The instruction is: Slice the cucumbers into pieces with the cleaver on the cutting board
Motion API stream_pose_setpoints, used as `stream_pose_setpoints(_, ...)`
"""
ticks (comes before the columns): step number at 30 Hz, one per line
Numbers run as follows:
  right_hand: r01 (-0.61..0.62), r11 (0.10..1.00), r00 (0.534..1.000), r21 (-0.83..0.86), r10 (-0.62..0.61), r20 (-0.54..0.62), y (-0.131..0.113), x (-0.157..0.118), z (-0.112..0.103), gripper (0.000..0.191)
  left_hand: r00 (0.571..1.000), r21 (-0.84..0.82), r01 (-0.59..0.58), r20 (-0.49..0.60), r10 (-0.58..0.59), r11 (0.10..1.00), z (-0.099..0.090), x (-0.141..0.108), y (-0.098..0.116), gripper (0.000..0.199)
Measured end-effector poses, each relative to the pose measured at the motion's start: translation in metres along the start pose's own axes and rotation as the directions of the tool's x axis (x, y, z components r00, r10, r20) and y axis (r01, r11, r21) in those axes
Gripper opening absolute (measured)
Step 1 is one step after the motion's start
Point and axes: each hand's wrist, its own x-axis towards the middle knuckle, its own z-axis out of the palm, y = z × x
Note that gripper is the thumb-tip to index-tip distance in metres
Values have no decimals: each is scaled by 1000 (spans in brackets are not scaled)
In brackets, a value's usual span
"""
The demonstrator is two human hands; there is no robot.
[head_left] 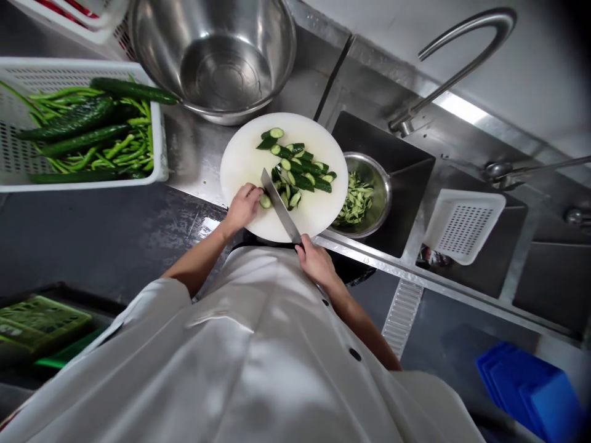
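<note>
My right hand (316, 261) is closed round the handle of a kitchen knife (282, 210), whose blade lies slantwise over a round white cutting board (240, 147). On the blade's left, my left hand (244, 206) has its fingers curled onto a piece of cucumber (265, 201); part of that piece is hidden under the fingertips. Cut cucumber slices (292, 195) lie just right of the blade. Farther up the board are several longer cucumber chunks (305, 181) with pale cut ends.
A metal bowl of sliced cucumber (355, 200) stands in the sink right of the board. Behind the board is a large steel basin (226, 74). A white basket (159, 147) holds cucumbers and green peppers. A curved faucet (462, 86) and a white perforated basket (466, 224) are at right.
</note>
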Motion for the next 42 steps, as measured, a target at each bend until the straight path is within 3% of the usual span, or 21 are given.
stream_pose_setpoints(4,10,997,1000,-71,-10,7,-3,-14,-9,37,959,38,-242,158,234,969,-15,3,-21,24)
stream_pose_setpoints(8,17,995,999,-98,-13,38,-7,-30,-18,35,917,69,-353,222,331,933,-16,11,-27,28)
stream_pose_setpoints(15,19,998,999,-61,-17,45,-22,-13,-20,33,903,73,-384,239,358,920,-15,13,-30,29)
stream_pose_setpoints(42,2,1000,1000,-25,-1,25,-28,-9,-15,36,914,64,-379,183,363,923,-9,9,-42,27)
